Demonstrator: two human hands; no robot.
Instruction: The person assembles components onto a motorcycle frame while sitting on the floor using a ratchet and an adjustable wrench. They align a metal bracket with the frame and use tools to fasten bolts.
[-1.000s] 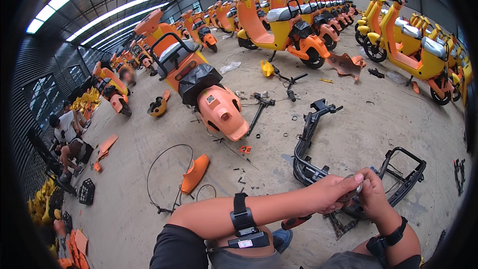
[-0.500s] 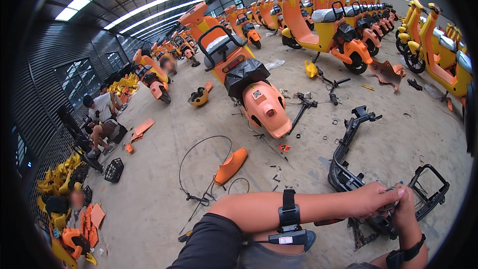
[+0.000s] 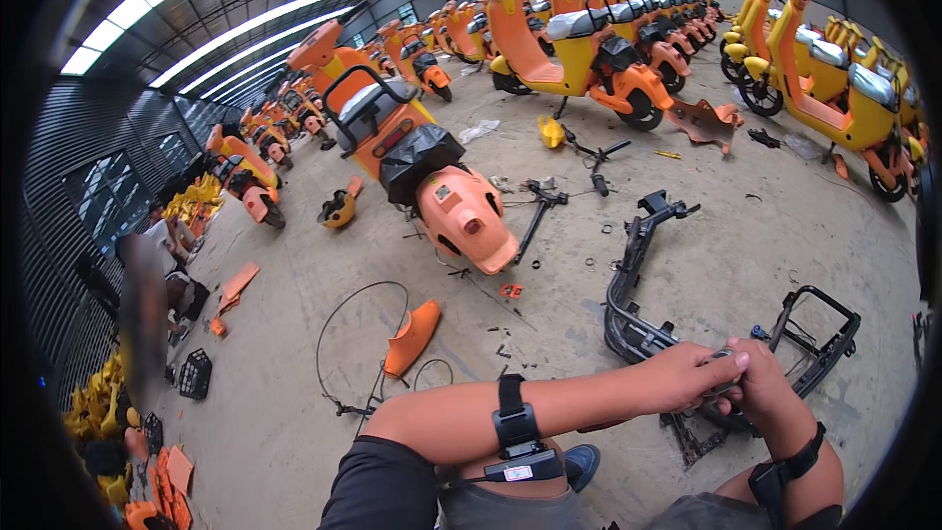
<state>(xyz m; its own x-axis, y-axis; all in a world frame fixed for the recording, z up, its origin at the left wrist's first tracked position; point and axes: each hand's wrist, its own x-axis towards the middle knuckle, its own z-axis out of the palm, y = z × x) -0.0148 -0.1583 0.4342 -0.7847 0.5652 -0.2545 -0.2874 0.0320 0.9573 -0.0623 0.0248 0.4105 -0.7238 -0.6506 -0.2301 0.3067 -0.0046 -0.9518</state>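
My left hand (image 3: 687, 373) reaches across to the right and meets my right hand (image 3: 761, 380). Between them is a small dark object with a metallic look (image 3: 723, 365); most of it is covered by fingers, so its kind is unclear. Both hands are closed round it. Under and behind them a bare black scooter frame (image 3: 620, 296) lies on the floor, with its squared loop end (image 3: 846, 334) sticking out on the right. Straps with small black boxes sit on both my forearms.
An orange-and-yellow scooter (image 3: 461, 216) stands ahead, with a handlebar stem (image 3: 538, 221) by it. An orange panel (image 3: 412, 338) and looped cable (image 3: 320, 348) lie to the left. Rows of scooters (image 3: 613, 59) fill the back. A person sits at the far left near yellow parts (image 3: 98, 402).
The view has turned to the right, so the scene sits further left. My hands stay together on the small object and have shifted slightly left in view.
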